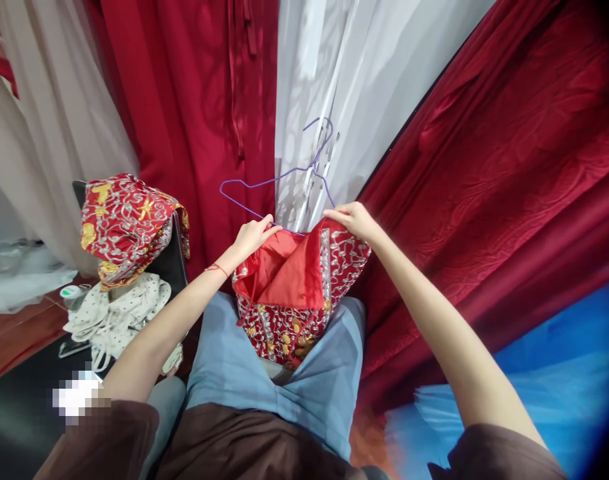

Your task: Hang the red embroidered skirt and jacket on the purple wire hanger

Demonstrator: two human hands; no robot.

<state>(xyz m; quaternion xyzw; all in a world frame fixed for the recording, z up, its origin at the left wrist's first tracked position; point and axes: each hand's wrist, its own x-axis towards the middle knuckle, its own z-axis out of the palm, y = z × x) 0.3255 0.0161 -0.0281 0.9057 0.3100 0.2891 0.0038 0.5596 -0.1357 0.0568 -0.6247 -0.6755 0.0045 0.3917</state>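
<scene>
The left hand [251, 237] and right hand [355, 219] pinch the red garment [297, 287] by its top edge; it hangs below the fingers [336, 215].

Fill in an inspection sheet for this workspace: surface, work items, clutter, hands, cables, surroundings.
Surface: black surface at left; work held over the lap.
Work items: embroidered red garment, red lining showing; purple hanger at its upper edge, hook up.
Clutter: red-and-gold cloth over a chair back; dotted white cloth below.
Hands: left hand and right hand grip the garment's upper edge.
Cables: nothing seen.
Surroundings: red drapes; blue fabric at lower right.
</scene>
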